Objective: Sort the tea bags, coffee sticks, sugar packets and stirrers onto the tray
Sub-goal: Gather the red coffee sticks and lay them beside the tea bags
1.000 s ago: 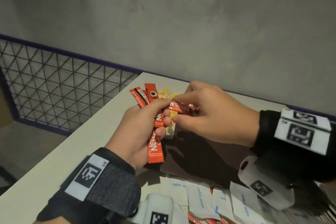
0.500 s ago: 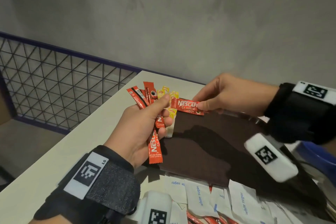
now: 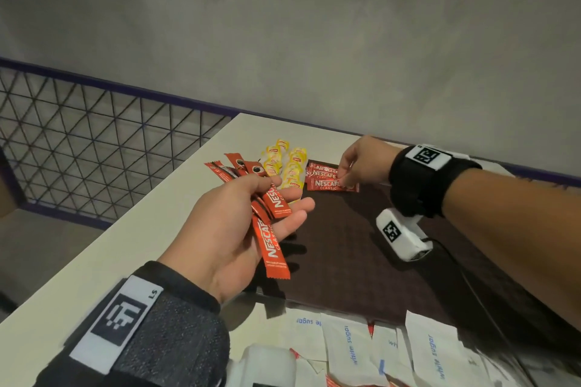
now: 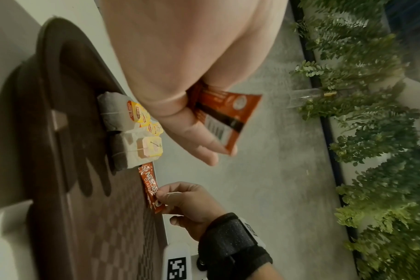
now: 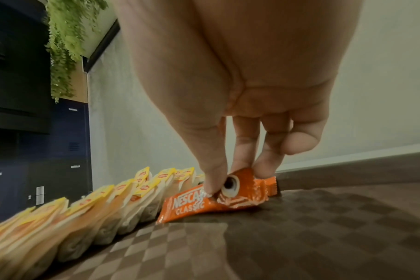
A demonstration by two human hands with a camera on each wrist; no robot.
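My left hand [image 3: 251,217] hovers palm-up over the near left edge of the dark brown tray [image 3: 361,261], thumb pressing a fan of red coffee sticks [image 3: 272,229] against the fingers. My right hand [image 3: 345,171] reaches to the tray's far side and pinches one red coffee stick [image 3: 330,184] between thumb and fingertips, its lower end resting on the tray beside other sticks [image 3: 320,170] lying there. In the right wrist view the pinched coffee stick [image 5: 211,200] touches the tray [image 5: 324,227]. Yellow-tagged tea bags [image 3: 287,165] lie in rows at the tray's far left corner.
White sugar packets [image 3: 349,345] lie scattered on the white table [image 3: 132,245] at the near edge, with red sticks among them. A wire mesh fence [image 3: 94,141] runs beyond the table's left edge. A grey wall stands close behind the table.
My right hand pulled one coffee stick out of the left hand's bundle and carried it away to the tray's far side, lowering it by the other sticks. The left hand's fingers have relaxed outward.
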